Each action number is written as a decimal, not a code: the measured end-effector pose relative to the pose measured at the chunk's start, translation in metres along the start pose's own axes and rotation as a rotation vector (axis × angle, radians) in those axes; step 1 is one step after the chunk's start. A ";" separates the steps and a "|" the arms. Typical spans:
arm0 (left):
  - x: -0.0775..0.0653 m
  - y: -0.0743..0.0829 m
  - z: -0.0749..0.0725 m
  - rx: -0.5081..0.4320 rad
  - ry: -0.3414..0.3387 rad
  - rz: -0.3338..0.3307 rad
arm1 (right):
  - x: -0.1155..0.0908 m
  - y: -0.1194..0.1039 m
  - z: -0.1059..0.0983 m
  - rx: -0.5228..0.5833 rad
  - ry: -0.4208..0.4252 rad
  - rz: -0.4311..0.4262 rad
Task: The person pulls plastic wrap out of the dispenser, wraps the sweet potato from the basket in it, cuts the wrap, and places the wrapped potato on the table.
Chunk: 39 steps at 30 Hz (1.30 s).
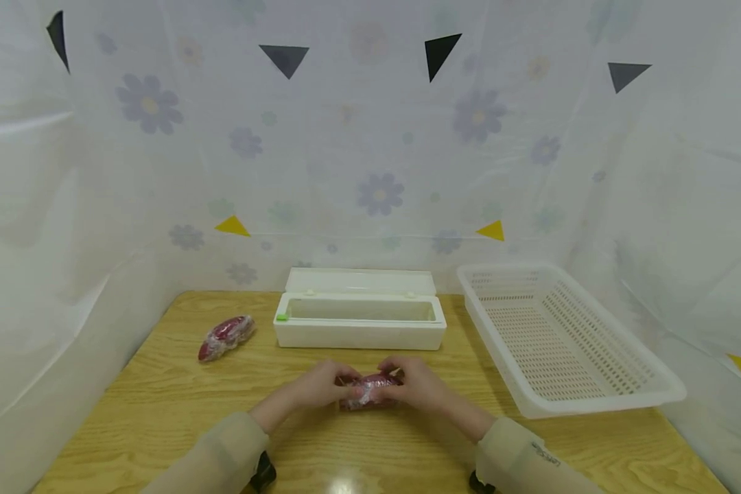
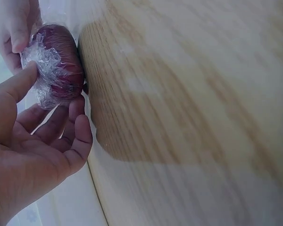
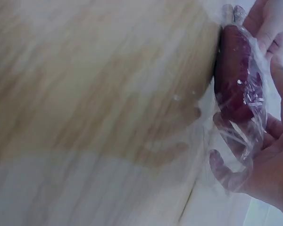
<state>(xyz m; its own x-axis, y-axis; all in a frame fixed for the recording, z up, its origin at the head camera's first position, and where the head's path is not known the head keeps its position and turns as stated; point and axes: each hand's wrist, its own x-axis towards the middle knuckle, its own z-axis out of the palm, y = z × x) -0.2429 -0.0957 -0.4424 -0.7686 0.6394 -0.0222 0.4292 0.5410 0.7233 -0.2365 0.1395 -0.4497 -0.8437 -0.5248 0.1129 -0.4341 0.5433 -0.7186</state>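
At the table's middle, both hands hold a dark red, long rounded sweet potato (image 1: 370, 392) in clear cling film. My left hand (image 1: 320, 385) grips its left end; in the left wrist view the thumb presses the bunched film (image 2: 48, 61) while the fingers curl around the lower end. Around the other end is my right hand (image 1: 422, 387), its thumb on the near side. In the right wrist view, loose film (image 3: 243, 141) hangs past the sweet potato's end over the right fingers. Another film-wrapped sweet potato (image 1: 226, 337) lies at the left on the table.
Just behind the hands stands a long white cling film box (image 1: 359, 336) with its lid raised and a green slider (image 1: 281, 317) at its left. A white perforated basket (image 1: 508, 357) is at the right. Behind hangs a flowered curtain (image 1: 321, 171).
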 end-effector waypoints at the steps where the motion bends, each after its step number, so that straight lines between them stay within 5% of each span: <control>1: 0.000 0.001 0.000 0.009 -0.001 0.004 | -0.002 0.001 -0.003 0.012 -0.007 -0.005; 7: -0.001 0.006 0.000 0.027 -0.026 -0.021 | -0.016 0.006 -0.022 -0.029 -0.009 -0.021; 18: -0.008 -0.008 -0.009 0.044 -0.023 -0.057 | -0.040 0.022 -0.041 -0.063 0.004 -0.031; 26: -0.009 -0.016 -0.013 0.028 -0.027 -0.060 | -0.048 0.031 -0.038 -0.232 -0.040 -0.043; 39: -0.008 -0.013 -0.018 0.036 -0.057 -0.032 | -0.039 0.034 -0.041 -0.245 0.151 0.024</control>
<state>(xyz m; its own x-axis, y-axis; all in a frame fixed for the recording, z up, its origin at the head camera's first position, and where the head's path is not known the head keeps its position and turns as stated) -0.2509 -0.1178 -0.4395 -0.7544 0.6509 -0.0850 0.4221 0.5801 0.6966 -0.2311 0.2051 -0.4502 -0.8843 -0.4161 0.2119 -0.4611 0.7063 -0.5371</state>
